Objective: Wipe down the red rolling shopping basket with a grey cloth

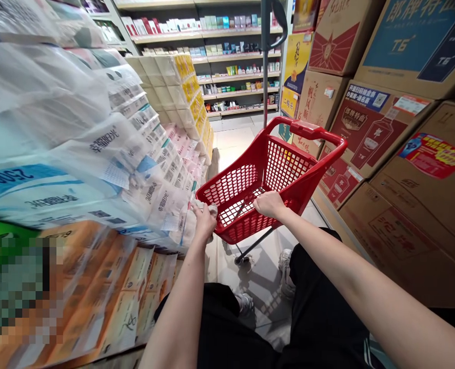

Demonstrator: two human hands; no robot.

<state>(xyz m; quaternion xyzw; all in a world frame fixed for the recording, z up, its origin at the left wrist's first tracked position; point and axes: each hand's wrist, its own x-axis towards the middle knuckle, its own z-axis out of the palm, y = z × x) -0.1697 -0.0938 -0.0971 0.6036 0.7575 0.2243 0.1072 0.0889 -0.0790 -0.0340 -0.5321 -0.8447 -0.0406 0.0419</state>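
Observation:
A red plastic shopping cart [232, 233] with a lattice basket stands on the aisle floor, its handle on the far side. The fist of my right hand [269, 204] is wrapped around the near rim of the basket. At the basket's near left corner, my left hand [204, 222] is closed on a crumpled greyish-white cloth [213, 209]. I cannot tell whether that cloth touches the rim. Plastic-wrapped tissue packs [169, 205] are right beside my left hand. Inside the basket, the visible part of the lattice floor shows no goods.
Stacked cardboard cartons [404, 215] line the right side. Tissue packs with yellow ends [186, 110] and orange packs [92, 287] are piled on the left. A grey pole [265, 77] rises behind the cart. Shelves of small boxes and bottles [235, 36] stand at the back.

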